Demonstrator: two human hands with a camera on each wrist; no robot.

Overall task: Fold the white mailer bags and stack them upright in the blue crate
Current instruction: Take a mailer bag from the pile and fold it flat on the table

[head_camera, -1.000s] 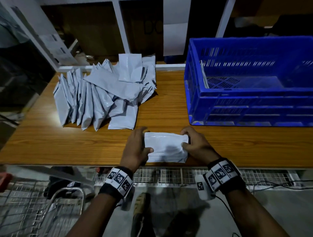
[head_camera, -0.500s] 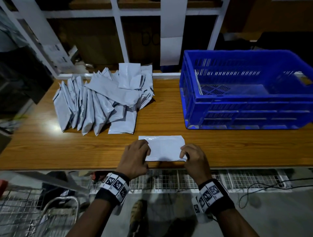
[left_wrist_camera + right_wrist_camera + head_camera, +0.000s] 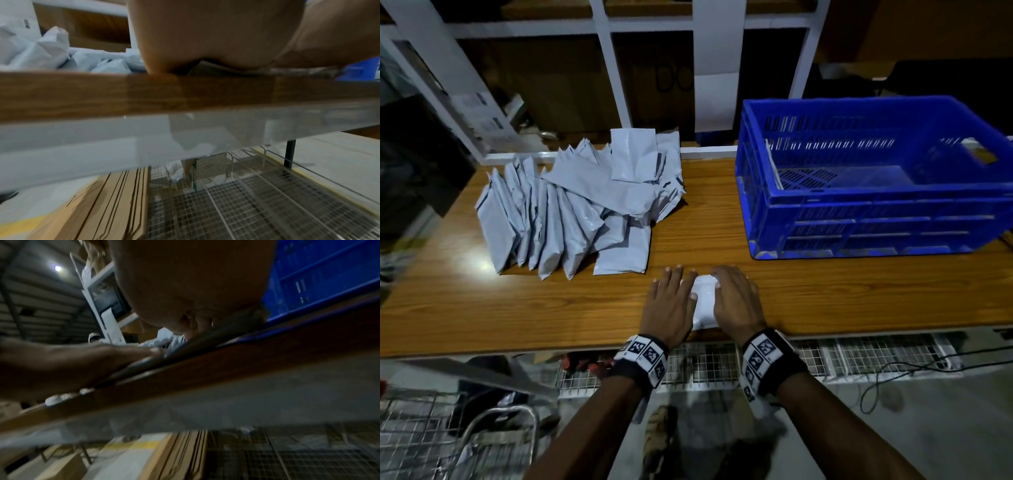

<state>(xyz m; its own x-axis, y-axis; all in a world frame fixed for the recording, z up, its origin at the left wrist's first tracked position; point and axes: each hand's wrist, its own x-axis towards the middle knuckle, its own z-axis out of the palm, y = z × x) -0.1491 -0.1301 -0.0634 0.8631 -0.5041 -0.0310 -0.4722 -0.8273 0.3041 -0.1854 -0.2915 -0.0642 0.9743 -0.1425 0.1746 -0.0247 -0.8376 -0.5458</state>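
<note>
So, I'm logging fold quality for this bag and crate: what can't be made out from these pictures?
- Folded bag: head view shows one strip; the left hand and right hand cover the rest.
- Its crease: both wrist views, hidden under the palms and blurred.
- Blue crate: cut off by the head view's right edge; near wall hides part of the floor.
- Bag pile: count unclear, bags overlap.

A warehouse packing station: a wooden table (image 3: 482, 308) heaped with mailer bags (image 3: 571, 219); a blue crate (image 3: 876, 219); white racking (image 3: 613, 68) behind; wire cages (image 3: 421, 438) and flat cardboard (image 3: 115, 211) below.
</note>
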